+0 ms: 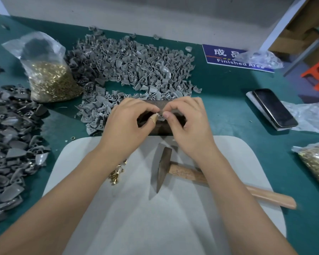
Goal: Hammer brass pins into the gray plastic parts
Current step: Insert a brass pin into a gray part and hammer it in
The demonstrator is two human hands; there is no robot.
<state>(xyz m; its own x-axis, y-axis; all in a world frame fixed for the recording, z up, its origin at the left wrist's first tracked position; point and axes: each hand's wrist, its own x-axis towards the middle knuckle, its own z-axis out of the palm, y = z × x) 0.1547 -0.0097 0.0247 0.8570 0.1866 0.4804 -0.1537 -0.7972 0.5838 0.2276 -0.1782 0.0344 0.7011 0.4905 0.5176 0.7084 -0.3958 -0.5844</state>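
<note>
Brass pins (pixel 116 174) lay in a small loose heap on the white mat (pixel 173 218), at about seven o'clock from the hands and just beside the left forearm. Both hands met over a dark metal block (pixel 161 128) at the mat's twelve o'clock edge. The left hand (pixel 126 122) had its fingers curled, its taped thumb and forefinger pinching a small gray plastic part (pixel 160 116) that sat on the block. The right hand (pixel 189 122) was curled too, its thumb and forefinger tips pressed on the same part from the three o'clock side; whether a pin was between those tips could not be told.

A hammer (pixel 173 172) with a wooden handle lay untouched on the mat at six o'clock from the hands, head toward the block, handle running to four o'clock under the right forearm.

The big pile of gray plastic parts (pixel 129 65) spread across the green table (pixel 228 92) at twelve o'clock. At ten o'clock a clear bag of brass pins (pixel 50 80) stood beside it. A darker heap of parts (pixel 9 140) filled the nine o'clock side. At two o'clock sat a blue sign (pixel 225 56), at three o'clock a phone (pixel 273 107), and at four o'clock a second bag of pins (pixel 317 162).
</note>
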